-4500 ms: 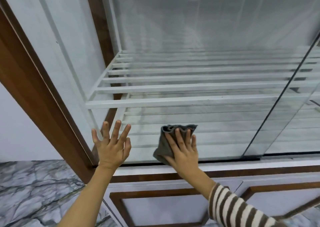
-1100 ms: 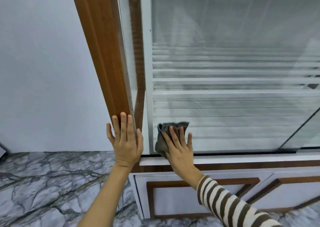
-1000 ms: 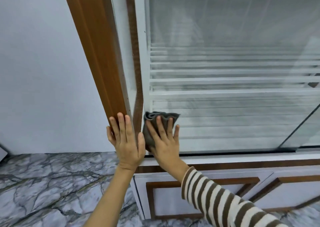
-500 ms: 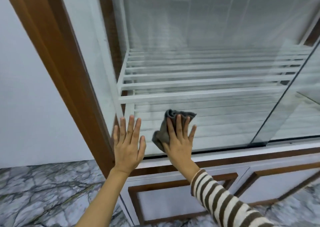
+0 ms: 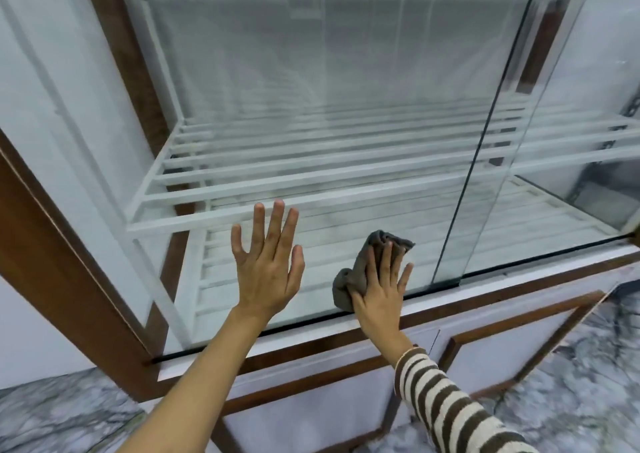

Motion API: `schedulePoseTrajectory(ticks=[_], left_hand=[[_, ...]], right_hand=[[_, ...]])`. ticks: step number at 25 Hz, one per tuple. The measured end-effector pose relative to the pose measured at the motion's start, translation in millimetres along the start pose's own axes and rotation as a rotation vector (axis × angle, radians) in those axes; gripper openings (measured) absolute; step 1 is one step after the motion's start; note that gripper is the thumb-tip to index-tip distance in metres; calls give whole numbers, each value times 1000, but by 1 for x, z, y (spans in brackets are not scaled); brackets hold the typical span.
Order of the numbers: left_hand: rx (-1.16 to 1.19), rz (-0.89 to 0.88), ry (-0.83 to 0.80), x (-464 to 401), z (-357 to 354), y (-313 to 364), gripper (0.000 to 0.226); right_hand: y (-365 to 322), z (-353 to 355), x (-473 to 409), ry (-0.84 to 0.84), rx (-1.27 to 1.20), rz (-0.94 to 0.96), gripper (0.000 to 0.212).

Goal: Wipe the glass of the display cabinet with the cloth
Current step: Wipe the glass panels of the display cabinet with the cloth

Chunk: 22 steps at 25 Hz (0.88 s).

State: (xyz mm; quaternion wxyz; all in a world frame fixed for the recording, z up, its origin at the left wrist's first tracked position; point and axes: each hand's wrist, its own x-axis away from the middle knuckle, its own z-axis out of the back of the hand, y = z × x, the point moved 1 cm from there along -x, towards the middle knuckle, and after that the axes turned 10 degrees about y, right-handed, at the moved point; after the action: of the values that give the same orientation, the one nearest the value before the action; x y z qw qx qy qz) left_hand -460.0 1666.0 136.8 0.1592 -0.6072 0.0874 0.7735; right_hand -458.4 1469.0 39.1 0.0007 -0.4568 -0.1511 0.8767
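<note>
The display cabinet's front glass pane (image 5: 346,113) fills most of the view, with white slatted shelves behind it. My right hand (image 5: 381,290) presses a crumpled dark grey cloth (image 5: 360,269) flat against the lower part of the glass, just above the bottom rail. My left hand (image 5: 268,265) lies flat on the same pane to the left of the cloth, fingers spread, holding nothing. A dark vertical seam (image 5: 485,141) where a second pane begins runs just right of the cloth.
A brown wooden frame post (image 5: 62,279) slants along the left side. Below the glass runs a white ledge (image 5: 485,300) over white panelled doors with brown trim (image 5: 519,348). Grey marble floor (image 5: 571,400) lies at the bottom right and left.
My right hand has slid the cloth rightwards along the bottom of the glass, from the left frame towards the pane seam. My left hand left the wooden post and now rests on the glass.
</note>
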Motion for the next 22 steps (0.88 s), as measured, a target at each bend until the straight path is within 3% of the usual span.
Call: schedulePoseTrajectory(ticks=[2,4,7,9,11,13,17,20,22], left_hand=[[-27,85,9,-3,-7,13,58],[-22,144,11,-5,-12,24,59],[1,208,16,-6,-16,36,62],[-9,268,18,-10,-22,44,65],[-38,315,31,-12,-27,52,69],[-95,328,43,-13,-31,56,71],[-144,332,53,-13,-35,57,70],[-160,330,66,-13,-36,59,72],[-144,333,65,-13,-35,61,72]], right_hand=[[-26,8,-31,64,-152,-87,85],[-44,9,-47,103,-203,-34,82],[-14,-4,-27,103,-66,216,84],[35,-16,2,57,45,257,84],[78,-18,26,-23,101,127,77],[105,-12,28,-62,27,-121,80],[102,16,-44,97,-378,-494,84],[67,48,-117,292,-575,-530,81],[31,60,-139,261,-537,-348,79]])
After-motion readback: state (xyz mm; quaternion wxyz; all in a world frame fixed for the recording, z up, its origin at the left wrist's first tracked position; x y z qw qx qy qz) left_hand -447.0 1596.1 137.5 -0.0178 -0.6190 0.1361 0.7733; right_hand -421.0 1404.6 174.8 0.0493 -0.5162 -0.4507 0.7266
